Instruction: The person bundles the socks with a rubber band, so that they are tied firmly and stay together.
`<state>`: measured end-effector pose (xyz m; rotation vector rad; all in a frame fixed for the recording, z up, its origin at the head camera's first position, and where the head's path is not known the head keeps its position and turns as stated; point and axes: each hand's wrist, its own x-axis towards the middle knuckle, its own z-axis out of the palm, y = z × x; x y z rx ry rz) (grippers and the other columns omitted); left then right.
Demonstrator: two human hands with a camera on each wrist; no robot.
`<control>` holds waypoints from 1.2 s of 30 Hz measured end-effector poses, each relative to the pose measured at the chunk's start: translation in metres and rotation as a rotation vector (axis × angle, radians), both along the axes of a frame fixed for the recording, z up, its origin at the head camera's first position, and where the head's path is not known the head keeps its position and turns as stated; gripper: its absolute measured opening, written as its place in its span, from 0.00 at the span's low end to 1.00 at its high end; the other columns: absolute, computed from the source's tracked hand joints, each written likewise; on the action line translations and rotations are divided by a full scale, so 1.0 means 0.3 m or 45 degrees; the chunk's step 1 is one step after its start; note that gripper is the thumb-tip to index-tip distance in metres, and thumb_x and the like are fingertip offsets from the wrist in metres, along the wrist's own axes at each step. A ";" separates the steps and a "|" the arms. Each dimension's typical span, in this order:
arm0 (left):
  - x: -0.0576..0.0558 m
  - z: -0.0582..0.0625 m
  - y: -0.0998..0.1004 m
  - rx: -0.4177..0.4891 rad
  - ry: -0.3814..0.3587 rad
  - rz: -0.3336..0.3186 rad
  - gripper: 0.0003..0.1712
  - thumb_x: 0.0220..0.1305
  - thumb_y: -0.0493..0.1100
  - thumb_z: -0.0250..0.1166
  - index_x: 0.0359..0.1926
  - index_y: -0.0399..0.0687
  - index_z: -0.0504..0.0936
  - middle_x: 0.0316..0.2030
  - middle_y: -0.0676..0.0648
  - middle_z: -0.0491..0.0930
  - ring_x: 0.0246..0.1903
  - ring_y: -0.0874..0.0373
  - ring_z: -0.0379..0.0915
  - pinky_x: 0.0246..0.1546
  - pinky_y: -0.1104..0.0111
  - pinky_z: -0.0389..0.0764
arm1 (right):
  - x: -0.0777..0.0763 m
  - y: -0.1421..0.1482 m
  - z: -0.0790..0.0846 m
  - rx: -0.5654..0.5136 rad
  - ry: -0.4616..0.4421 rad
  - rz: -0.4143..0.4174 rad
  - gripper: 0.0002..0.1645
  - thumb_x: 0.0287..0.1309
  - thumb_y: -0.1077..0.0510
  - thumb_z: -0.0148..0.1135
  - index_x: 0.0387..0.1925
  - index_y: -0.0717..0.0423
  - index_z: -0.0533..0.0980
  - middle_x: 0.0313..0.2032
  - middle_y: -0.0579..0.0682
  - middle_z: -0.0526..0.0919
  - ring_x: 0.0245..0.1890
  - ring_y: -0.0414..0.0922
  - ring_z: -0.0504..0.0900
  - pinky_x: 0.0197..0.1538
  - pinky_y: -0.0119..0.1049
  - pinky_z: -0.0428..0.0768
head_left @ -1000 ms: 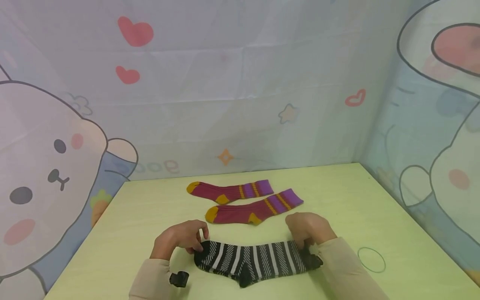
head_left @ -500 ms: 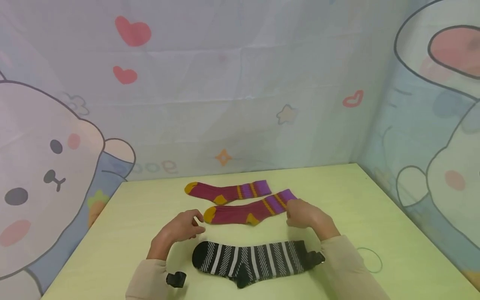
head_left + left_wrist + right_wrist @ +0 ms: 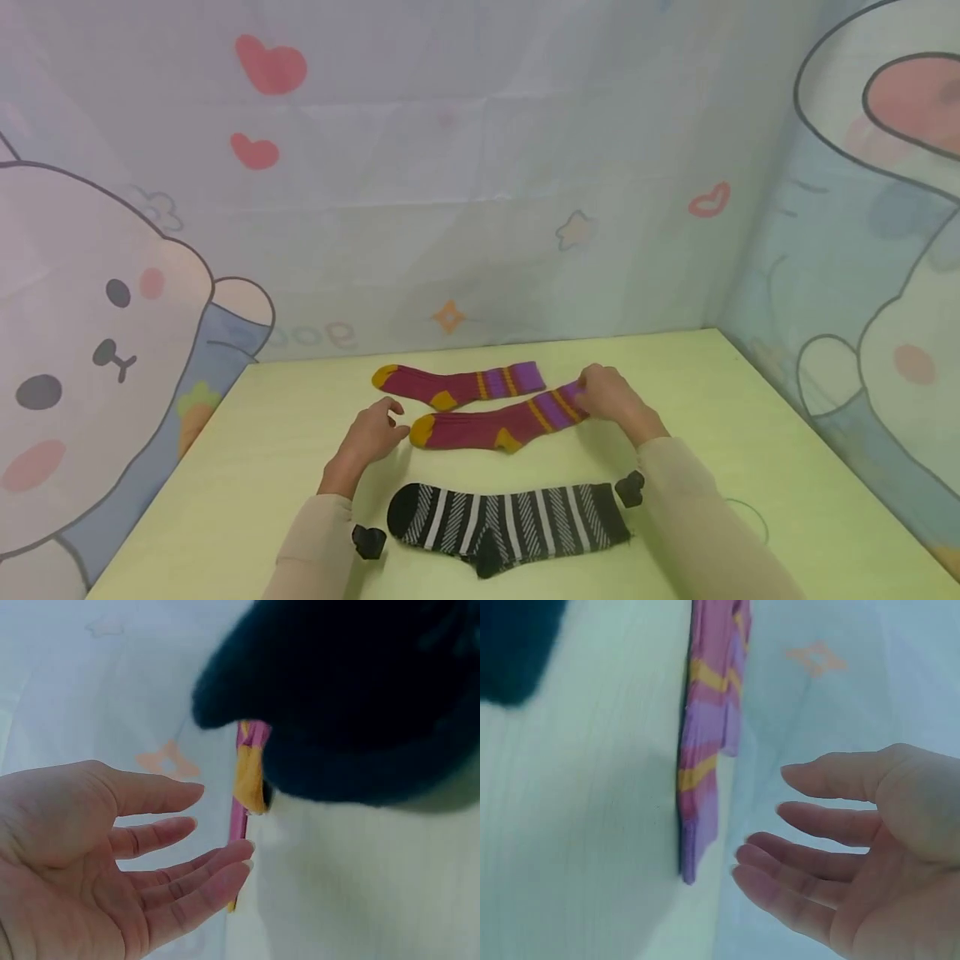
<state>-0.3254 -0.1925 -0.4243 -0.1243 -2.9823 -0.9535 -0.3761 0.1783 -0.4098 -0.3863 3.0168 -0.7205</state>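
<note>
Two maroon socks with mustard toes and heels and purple striped cuffs lie on the table. The nearer one (image 3: 465,429) has its toe beside my left hand (image 3: 372,432), whose fingers are loosely bent around nothing. Over its cuff end hovers my right hand (image 3: 611,393), hiding the cuff's corner in the head view. In the right wrist view, the fingers (image 3: 802,874) are relaxed and apart from the purple cuff (image 3: 701,814). The farther maroon sock (image 3: 420,383) lies behind. Closer to me is a flat black-and-white striped sock (image 3: 510,521), which neither hand touches.
A thin green ring (image 3: 753,512) lies on the pale yellow table (image 3: 225,467) at the right, partly behind my sleeve. Printed cloth walls (image 3: 420,167) stand at the back and sides. A large dark blurred shape (image 3: 360,705) covers much of the left wrist view.
Both hands have left the ends of the black striped sock and moved forward to the ends of the nearer maroon sock. The socks themselves lie as before.
</note>
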 end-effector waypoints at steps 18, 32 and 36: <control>-0.088 -0.040 0.050 0.010 -0.083 -0.050 0.24 0.62 0.39 0.71 0.55 0.32 0.75 0.43 0.38 0.82 0.39 0.47 0.78 0.44 0.56 0.81 | -0.088 -0.011 -0.069 0.018 -0.136 -0.182 0.14 0.55 0.64 0.66 0.38 0.70 0.74 0.30 0.56 0.78 0.28 0.48 0.74 0.34 0.41 0.77; -0.082 -0.044 0.074 0.055 -0.010 -0.067 0.21 0.57 0.27 0.70 0.48 0.35 0.70 0.33 0.41 0.75 0.30 0.50 0.70 0.33 0.64 0.77 | -0.108 -0.002 -0.097 -0.072 -0.179 -0.214 0.19 0.45 0.64 0.71 0.37 0.71 0.74 0.33 0.57 0.79 0.31 0.50 0.77 0.38 0.41 0.80; -0.081 -0.045 0.079 0.082 0.019 -0.067 0.16 0.57 0.25 0.69 0.42 0.37 0.72 0.36 0.41 0.77 0.34 0.49 0.71 0.34 0.64 0.79 | -0.105 -0.001 -0.102 -0.156 -0.123 -0.192 0.15 0.41 0.68 0.72 0.34 0.69 0.77 0.35 0.59 0.82 0.37 0.53 0.79 0.44 0.45 0.81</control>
